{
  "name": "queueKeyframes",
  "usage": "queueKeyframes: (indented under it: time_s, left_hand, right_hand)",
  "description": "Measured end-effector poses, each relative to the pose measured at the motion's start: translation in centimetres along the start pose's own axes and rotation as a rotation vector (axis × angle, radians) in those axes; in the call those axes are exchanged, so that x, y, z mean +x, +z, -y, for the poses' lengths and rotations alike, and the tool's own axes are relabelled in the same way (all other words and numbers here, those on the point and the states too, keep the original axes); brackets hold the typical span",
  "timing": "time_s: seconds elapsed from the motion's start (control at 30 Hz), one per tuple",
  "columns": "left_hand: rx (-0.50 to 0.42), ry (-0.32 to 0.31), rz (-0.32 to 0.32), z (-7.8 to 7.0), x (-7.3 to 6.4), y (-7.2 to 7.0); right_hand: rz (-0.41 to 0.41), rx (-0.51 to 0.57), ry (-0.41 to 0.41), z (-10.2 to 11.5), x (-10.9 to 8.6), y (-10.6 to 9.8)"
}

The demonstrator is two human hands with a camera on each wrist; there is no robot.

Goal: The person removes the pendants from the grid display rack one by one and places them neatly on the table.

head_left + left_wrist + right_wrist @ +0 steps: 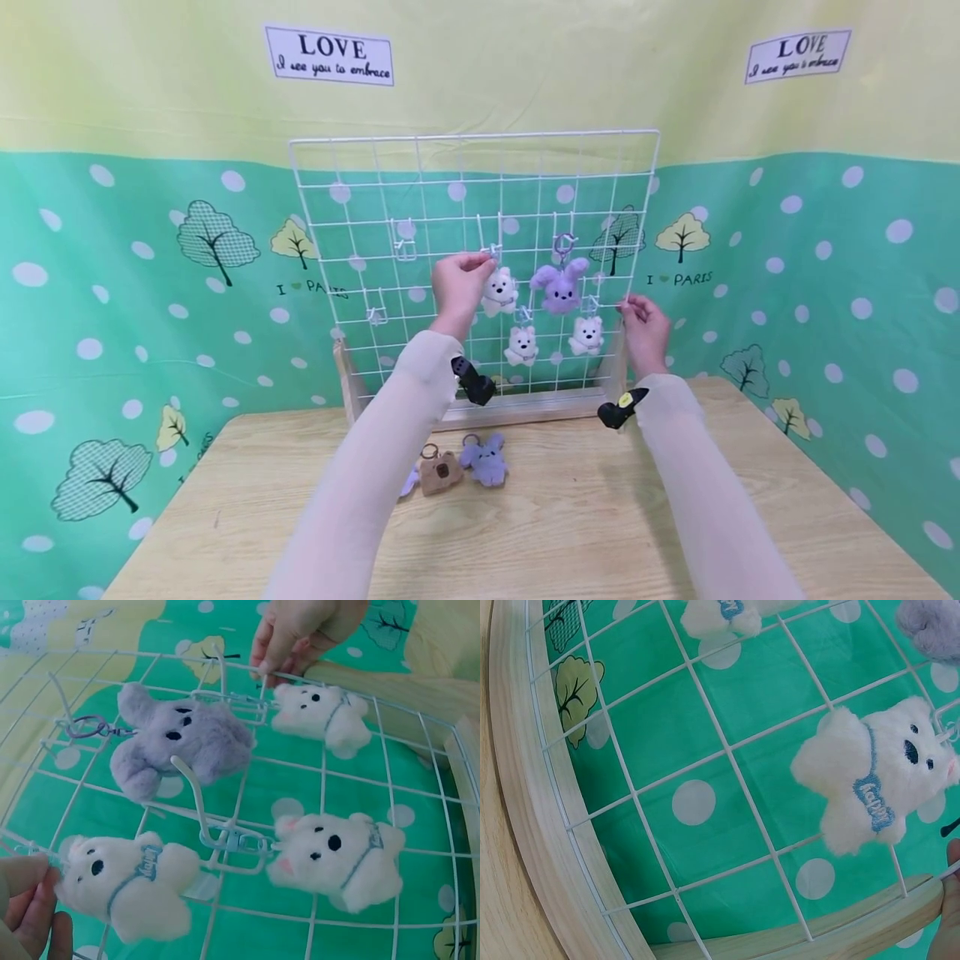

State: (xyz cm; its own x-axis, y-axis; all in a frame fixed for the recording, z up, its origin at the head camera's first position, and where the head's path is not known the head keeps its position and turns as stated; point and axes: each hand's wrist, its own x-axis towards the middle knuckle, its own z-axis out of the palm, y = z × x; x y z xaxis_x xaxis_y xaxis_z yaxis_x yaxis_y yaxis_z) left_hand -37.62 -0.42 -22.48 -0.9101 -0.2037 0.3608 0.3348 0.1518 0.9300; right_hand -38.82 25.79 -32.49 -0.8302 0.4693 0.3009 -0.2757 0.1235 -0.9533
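Note:
My left hand [457, 287] pinches the clasp end of a white plush dog keychain [500, 293] at a hook of the white wire grid [480, 218]. In the left wrist view the left thumb and fingertips lie right at that dog's head. My right hand [647, 329] grips the grid's right side wire with thumb and fingers. Between the hands a purple plush bunny keychain [561, 287] hangs by its ring from a hook. Two more white plush dog keychains hang lower, one dog [521, 346] in the middle and another dog [587, 335] near the right hand.
Bare hooks, an upper hook [405, 248] and a lower hook [376, 316], sit on the grid's left part. A wooden base [517, 408] holds the grid on the table [585, 517]. In front lie a brown plush keychain [441, 473] and a bluish-purple bunny keychain [486, 460]; another is partly hidden by the left sleeve.

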Motion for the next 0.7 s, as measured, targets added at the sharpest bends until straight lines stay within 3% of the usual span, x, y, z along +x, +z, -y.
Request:
queueKeyframes:
  time_s: [0.33, 0.7]
  left_hand:
    - [-0.055, -0.003, 0.055, 0.4, 0.6, -0.6]
    - [-0.088, 0.02, 0.09, 0.3, 0.2, -1.2]
  right_hand:
    - [-0.009, 0.02, -0.004, 0.3, -0.1, 0.1]
    - [-0.002, 0.015, 0.0, 0.1, -0.2, 0.0]
